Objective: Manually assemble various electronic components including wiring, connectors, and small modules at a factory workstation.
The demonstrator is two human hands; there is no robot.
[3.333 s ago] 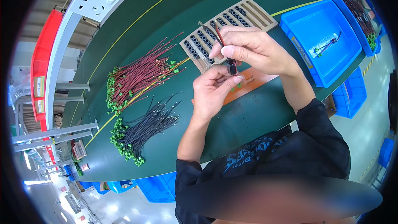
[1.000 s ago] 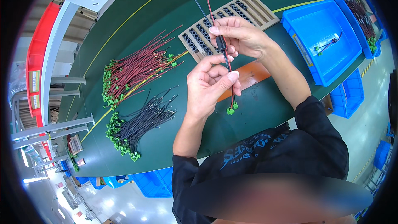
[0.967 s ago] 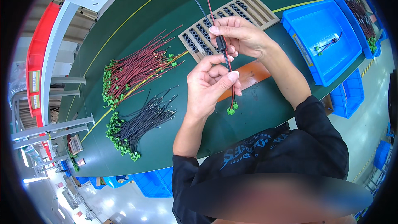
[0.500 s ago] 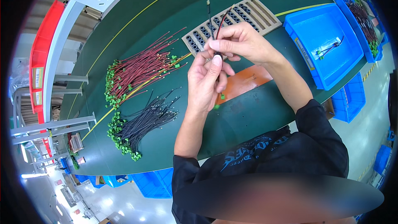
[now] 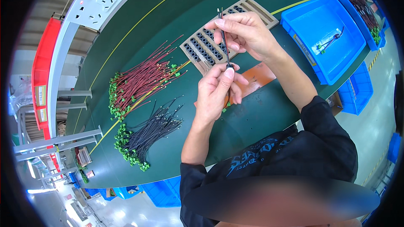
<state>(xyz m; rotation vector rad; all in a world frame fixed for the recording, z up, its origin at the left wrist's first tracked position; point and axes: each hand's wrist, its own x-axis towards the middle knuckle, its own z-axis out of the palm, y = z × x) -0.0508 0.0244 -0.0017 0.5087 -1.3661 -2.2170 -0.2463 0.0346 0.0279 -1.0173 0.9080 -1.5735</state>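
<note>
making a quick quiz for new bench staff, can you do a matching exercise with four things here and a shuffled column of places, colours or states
1. left hand
2. right hand
3. wooden rack
4. flat sheet

A. orange, lying on the table
B. near the upper tips of the wires
C. bearing rows of black pieces
D. holding the wires lower down

Pairs: 1-D, 2-B, 3-C, 4-A

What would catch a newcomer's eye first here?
Probably the fan of green-ended red wires at left on the green table, with black wires below it in view. Then, near the centre, the left hand and right hand hold a wire pair; the blue tray stands at right.
</note>
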